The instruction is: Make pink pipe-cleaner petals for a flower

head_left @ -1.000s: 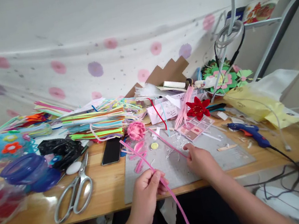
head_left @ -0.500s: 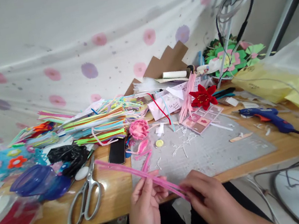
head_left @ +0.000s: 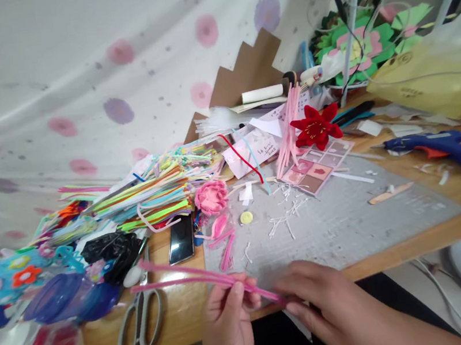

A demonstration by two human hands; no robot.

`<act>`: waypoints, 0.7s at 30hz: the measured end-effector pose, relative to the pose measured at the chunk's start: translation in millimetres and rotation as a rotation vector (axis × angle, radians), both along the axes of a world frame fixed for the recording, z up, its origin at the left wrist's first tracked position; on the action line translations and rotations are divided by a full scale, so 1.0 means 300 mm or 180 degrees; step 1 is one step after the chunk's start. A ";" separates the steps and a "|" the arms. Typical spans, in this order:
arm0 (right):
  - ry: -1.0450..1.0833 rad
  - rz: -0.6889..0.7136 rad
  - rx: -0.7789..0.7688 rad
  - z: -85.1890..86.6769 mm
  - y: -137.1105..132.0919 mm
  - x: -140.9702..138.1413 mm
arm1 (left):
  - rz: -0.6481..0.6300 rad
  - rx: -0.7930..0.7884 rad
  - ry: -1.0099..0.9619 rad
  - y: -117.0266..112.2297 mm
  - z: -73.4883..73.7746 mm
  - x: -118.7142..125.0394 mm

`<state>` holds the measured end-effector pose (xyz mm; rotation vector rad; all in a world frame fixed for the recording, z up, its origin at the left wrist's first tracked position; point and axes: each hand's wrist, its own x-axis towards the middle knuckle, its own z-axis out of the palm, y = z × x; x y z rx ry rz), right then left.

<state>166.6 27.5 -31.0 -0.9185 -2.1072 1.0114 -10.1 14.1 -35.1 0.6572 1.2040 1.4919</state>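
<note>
Between finger and thumb, my left hand [head_left: 231, 315] grips several pink pipe cleaners [head_left: 181, 278] near their middle. Their free ends fan apart to the left, over the table and the scissors. My right hand [head_left: 321, 301] is closed at their right end, its fingertips on the stems and slightly blurred. Just beyond my hands, short pink pipe cleaner pieces [head_left: 226, 253] and a pink petal shape [head_left: 220, 226] lie on the grey cutting mat [head_left: 337, 237]. A pink pipe cleaner flower [head_left: 211, 197] sits behind them.
Silver scissors [head_left: 140, 325] and a phone [head_left: 180, 240] lie to the left. Bundles of coloured pipe cleaners [head_left: 158, 187] are piled behind. A red flower [head_left: 317, 127] stands by a palette [head_left: 317, 169]. At right rests a blue glue gun [head_left: 440, 145] with its cord.
The left ends of the pink pipe cleaners have spread apart, where before they lay close together. My view has tilted and shifted; both hands keep their hold.
</note>
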 end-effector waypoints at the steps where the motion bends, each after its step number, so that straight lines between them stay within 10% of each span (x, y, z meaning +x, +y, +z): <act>1: 0.0045 0.0062 -0.0039 0.007 0.002 -0.005 | -0.0045 0.0057 0.0062 -0.005 0.000 0.004; 6: 0.0343 0.0186 -0.0341 0.012 0.049 -0.002 | -0.0714 0.0520 0.1371 0.025 0.034 -0.055; 11: -0.0043 -0.1298 -0.0297 -0.032 0.182 0.125 | -0.0698 0.0876 0.5167 0.237 0.105 -0.237; 21: -0.1301 -0.1898 0.0535 -0.105 0.256 0.170 | -0.1240 0.0545 0.5489 0.401 0.104 -0.327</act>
